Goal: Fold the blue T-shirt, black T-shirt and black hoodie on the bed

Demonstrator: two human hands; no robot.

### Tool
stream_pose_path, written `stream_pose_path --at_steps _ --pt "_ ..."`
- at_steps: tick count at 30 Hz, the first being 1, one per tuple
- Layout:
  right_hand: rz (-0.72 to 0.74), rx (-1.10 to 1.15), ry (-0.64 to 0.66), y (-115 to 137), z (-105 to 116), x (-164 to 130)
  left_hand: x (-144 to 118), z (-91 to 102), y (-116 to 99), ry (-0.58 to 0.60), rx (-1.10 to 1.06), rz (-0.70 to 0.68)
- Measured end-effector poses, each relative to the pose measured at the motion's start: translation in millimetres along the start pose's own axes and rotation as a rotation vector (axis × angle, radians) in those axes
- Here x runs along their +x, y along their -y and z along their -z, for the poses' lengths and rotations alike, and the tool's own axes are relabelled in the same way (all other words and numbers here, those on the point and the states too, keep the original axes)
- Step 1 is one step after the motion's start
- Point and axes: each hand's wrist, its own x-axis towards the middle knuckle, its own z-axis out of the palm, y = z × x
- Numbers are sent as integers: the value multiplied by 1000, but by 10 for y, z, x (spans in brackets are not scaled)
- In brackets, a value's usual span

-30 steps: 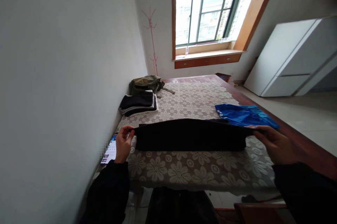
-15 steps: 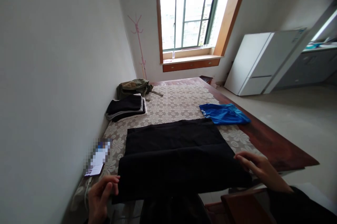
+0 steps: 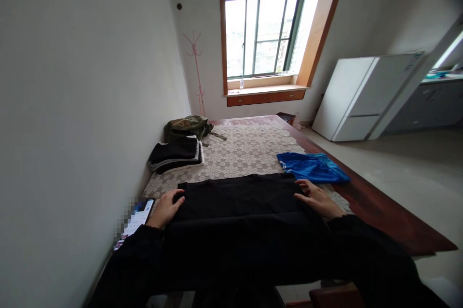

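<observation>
Across the tablecloth, black cloth runs longest left to right, both hands half spread, empty.

Lighting: daylight from window beyond the fingers, panes glaring white; room dim, black cloth between the fingers near-featureless. Quality: refrigerator, beyond and right of the fingers, slanted by lens distortion; phone, to their left, partly pixelated.

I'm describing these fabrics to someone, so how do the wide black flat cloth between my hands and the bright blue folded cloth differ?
The black cloth looks plain; the blue cloth shows white markings. The black cloth spreads much wider than the blue cloth. The black cloth lies between your left hand and right hand; the blue cloth lies beyond your right hand. Both lie on one table.
</observation>
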Motion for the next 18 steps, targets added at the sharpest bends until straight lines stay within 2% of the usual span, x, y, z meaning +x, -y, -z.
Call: stream_pose_path --at_steps 6,9,14,18 --pt "-13 102 62 -19 -17 108 70 -92 108 -27 -73 73" --pt "-5 146 16 -7 -32 127 101 -114 150 -29 -115 87" --pt "95 100 -55 53 -29 82 127 -92 184 -24 -148 86" --pt "120 72 27 97 -23 52 127 -113 193 -66 -113 80"
